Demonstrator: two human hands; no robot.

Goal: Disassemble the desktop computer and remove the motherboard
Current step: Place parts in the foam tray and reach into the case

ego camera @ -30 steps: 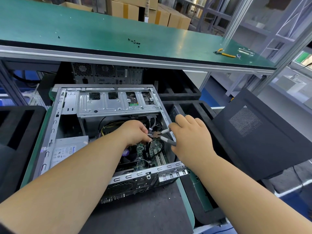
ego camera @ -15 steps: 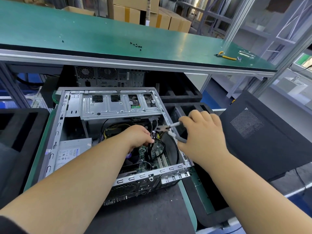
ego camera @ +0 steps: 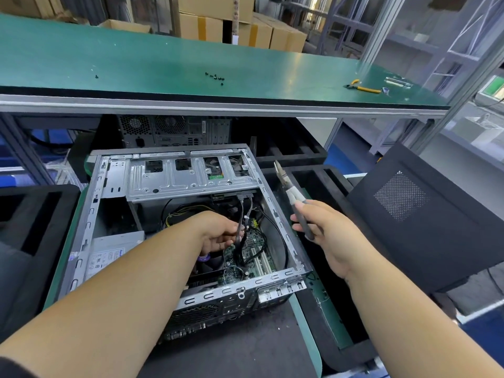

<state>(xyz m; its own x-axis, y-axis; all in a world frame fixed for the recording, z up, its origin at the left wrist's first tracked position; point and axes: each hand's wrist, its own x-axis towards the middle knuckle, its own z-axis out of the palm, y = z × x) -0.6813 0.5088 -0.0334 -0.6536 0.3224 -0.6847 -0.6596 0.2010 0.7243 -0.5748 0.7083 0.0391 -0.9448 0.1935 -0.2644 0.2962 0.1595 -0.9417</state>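
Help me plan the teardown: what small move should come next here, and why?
Probably pull the cable bundle clear of the motherboard. The left hand pinches those cables inside the open case, while the right hand holds the cutters outside the case wall. The board remains in the case with wires lying over it.

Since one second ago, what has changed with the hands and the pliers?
The right hand lifted the pliers out of the open case, to its right edge, tips up. The left hand stayed inside, holding a cable above the motherboard.
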